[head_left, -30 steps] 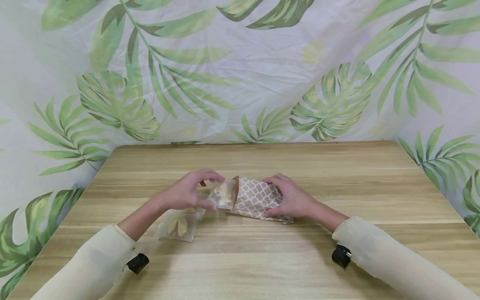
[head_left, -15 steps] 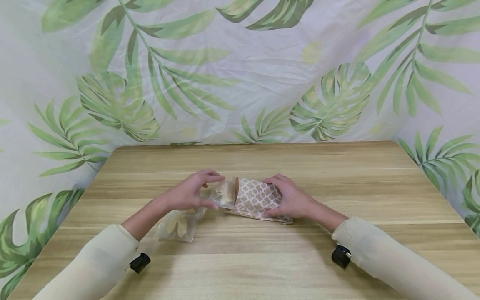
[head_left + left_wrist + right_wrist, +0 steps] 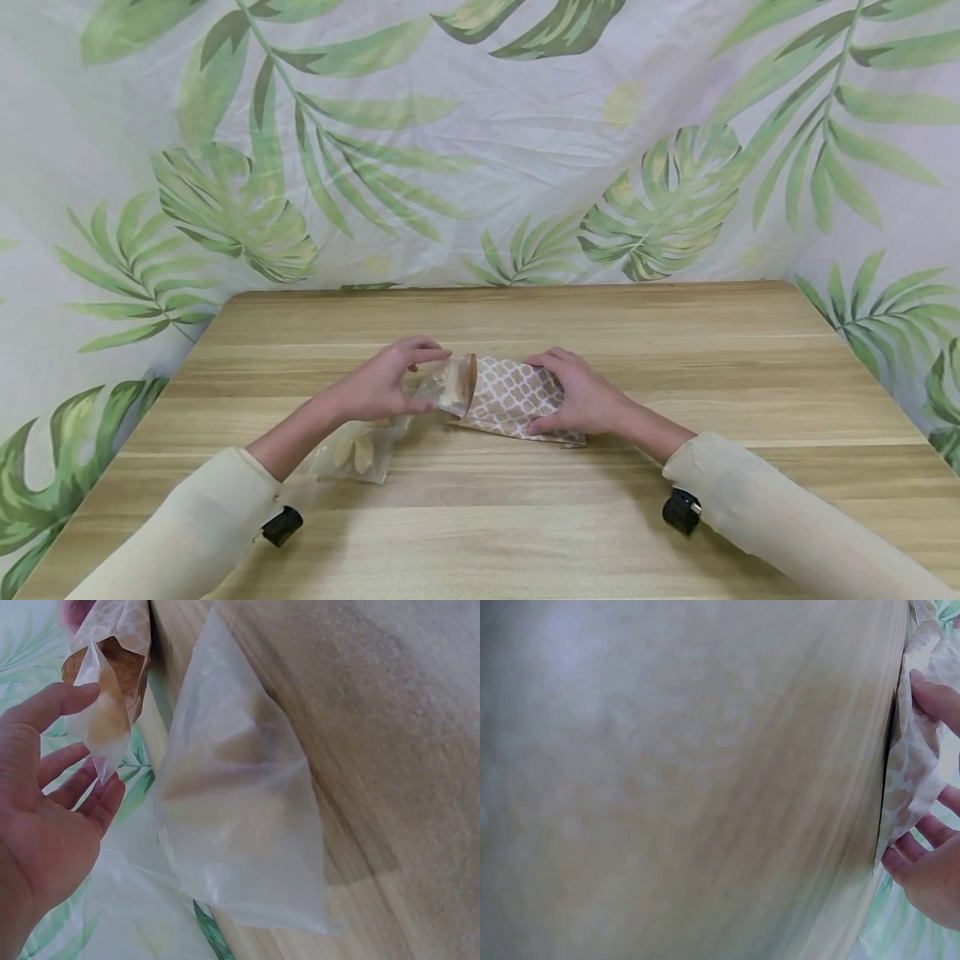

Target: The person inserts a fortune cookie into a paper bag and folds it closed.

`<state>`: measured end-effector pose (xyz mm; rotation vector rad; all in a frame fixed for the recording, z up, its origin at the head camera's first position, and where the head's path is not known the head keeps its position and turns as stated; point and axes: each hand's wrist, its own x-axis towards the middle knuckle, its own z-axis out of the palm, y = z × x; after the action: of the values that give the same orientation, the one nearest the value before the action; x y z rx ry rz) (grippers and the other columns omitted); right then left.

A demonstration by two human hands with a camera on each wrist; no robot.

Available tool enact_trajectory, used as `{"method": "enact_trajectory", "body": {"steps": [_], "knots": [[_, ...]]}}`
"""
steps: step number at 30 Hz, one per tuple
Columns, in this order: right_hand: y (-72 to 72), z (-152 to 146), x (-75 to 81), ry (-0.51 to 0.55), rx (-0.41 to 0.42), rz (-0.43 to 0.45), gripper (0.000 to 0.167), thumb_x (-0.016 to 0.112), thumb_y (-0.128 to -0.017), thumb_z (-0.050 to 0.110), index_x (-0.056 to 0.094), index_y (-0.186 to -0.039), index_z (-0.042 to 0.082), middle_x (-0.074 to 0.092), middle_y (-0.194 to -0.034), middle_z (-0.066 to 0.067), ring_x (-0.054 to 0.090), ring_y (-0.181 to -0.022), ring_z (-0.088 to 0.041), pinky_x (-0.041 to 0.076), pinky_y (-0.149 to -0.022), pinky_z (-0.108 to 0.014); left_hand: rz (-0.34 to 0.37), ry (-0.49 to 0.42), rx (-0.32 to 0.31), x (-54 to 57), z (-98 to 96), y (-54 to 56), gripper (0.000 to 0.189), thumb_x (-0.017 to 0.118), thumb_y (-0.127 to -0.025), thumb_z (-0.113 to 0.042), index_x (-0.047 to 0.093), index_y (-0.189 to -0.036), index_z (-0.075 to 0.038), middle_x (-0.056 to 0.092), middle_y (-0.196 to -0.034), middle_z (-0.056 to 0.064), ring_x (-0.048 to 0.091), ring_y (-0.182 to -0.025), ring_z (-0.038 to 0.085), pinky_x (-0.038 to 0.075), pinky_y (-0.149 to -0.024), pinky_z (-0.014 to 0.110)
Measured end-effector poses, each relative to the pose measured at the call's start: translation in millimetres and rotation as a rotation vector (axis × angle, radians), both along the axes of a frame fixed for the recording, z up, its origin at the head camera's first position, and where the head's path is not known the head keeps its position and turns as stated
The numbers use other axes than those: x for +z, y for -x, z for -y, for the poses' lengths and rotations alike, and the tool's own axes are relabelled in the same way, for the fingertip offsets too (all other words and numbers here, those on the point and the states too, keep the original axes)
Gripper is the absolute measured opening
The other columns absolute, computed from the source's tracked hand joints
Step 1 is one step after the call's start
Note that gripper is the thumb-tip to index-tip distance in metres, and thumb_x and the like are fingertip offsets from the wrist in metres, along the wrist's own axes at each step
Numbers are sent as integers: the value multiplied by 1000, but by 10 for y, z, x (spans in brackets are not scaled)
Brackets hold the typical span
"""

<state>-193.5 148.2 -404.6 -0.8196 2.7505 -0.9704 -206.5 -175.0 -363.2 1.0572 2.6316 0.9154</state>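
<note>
My left hand (image 3: 382, 383) holds a clear-wrapped fortune cookie (image 3: 453, 387) by its edges, thumb on one side and fingers on the other. The far end of this packet is inside the mouth of a brown paper bag (image 3: 517, 396) with a white lattice pattern. In the left wrist view the bag's open brown mouth (image 3: 124, 664) surrounds the packet's end. My right hand (image 3: 581, 396) grips the bag, which lies on its side, with thumb and fingers on opposite edges. A second wrapped fortune cookie (image 3: 358, 454) lies below my left wrist, partly hidden by the hand.
The wood-grain table (image 3: 480, 533) runs back to a leaf-print cloth (image 3: 480, 167) hung behind it. A black wrist camera (image 3: 282, 526) sits under the left sleeve, and another black camera (image 3: 682, 511) under the right one.
The left hand and the wrapped cookie have shifted slightly right, with the packet a little further into the bag mouth. The right hand and bag stay in place.
</note>
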Motion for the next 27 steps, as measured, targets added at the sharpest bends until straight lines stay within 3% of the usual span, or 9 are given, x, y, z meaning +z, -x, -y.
{"method": "enact_trajectory", "body": {"steps": [7, 13, 27], "knots": [[1, 8, 12, -2, -4, 4, 92, 97, -71, 34, 54, -146, 4, 57, -136, -12, 54, -130, -33, 44, -111, -52, -85, 61, 37, 6, -35, -37, 69, 86, -80, -4, 57, -141, 8, 52, -142, 27, 47, -135, 46, 45, -106, 59], [1, 9, 20, -7, -4, 3, 92, 97, -71, 34, 54, -146, 4, 57, -135, -12, 54, -130, -34, 44, -111, -53, -137, 83, 44, 7, -59, -72, 68, 87, -80, -3, 58, -141, 7, 53, -139, 23, 48, -131, 41, 48, -104, 54], [3, -6, -14, 5, 5, -10, 90, 97, -71, 34, 55, -145, 2, 58, -132, -12, 55, -126, -33, 46, -109, -52, -147, -10, 34, 52, -44, -56, 61, 88, -75, 1, 66, -131, 4, 60, -134, 21, 56, -127, 41, 50, -102, 56]]}}
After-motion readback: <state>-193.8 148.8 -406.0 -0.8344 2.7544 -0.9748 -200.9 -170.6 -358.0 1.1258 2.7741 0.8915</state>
